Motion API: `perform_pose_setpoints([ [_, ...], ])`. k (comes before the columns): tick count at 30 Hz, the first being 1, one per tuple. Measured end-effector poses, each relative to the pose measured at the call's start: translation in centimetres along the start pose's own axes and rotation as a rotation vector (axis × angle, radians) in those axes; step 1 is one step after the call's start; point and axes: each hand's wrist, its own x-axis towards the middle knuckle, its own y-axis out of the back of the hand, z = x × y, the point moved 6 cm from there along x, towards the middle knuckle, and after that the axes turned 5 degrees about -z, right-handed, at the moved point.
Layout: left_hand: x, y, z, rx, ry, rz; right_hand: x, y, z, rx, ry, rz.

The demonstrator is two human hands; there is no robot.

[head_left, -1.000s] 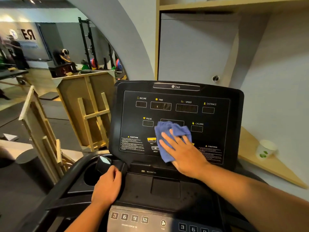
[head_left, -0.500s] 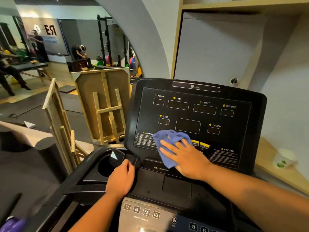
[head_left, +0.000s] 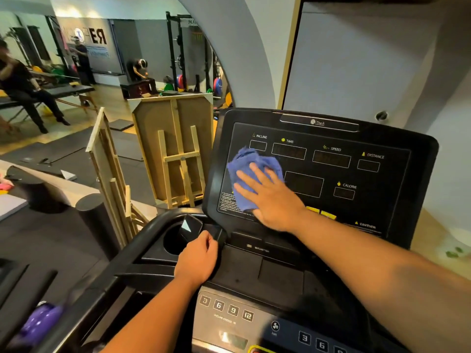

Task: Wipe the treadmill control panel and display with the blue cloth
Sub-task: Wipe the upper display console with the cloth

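Right hand (head_left: pixel 271 197): lying flat on the blue cloth (head_left: pixel 246 179), fingers (head_left: pixel 248 178) straight and spread apart, pressing the cloth against the display (head_left: pixel 331 174).

Blue cloth: bunched, sitting on the left part of the display, just below the INCLINE window (head_left: pixel 258 145) and left of the large centre window (head_left: pixel 304 184); its lower edge is overlapping the small printed text block at the display's bottom left.

Display: black, tilted back, carrying labels INCLINE, TIME, SPEED, DISTANCE, CALORIE; two yellow keys (head_left: pixel 321 214) are showing just beside the right wrist.

Left hand (head_left: pixel 197 261): resting on the black console ledge below the display, fingers curled around the edge near the cup holder (head_left: pixel 175 240).

Control panel (head_left: pixel 229 312): lower console, grey strip with keys 3, 6, 9, 12 and a fan key, lying below both hands, untouched.

Surroundings: wooden frames (head_left: pixel 175 149) standing left of the treadmill; a purple object (head_left: pixel 40 322), blurred, at lower left; people in the gym beyond.
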Motion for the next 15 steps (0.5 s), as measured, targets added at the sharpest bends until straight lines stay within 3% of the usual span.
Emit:
perform_pose_setpoints([
  [2,0.0,-0.1,0.0,0.004,0.015,0.006,-1.5,-2.5,-3.1,-0.01,0.158,-0.091],
  [5,0.0,-0.2,-0.2,0.01,0.028,0.001,-4.0,-4.4,-4.1,0.001,0.236,-0.171],
  [15,0.1,-0.5,-0.1,0.016,0.019,-0.01,-18.1,-3.5,3.7,0.035,0.065,-0.272],
])
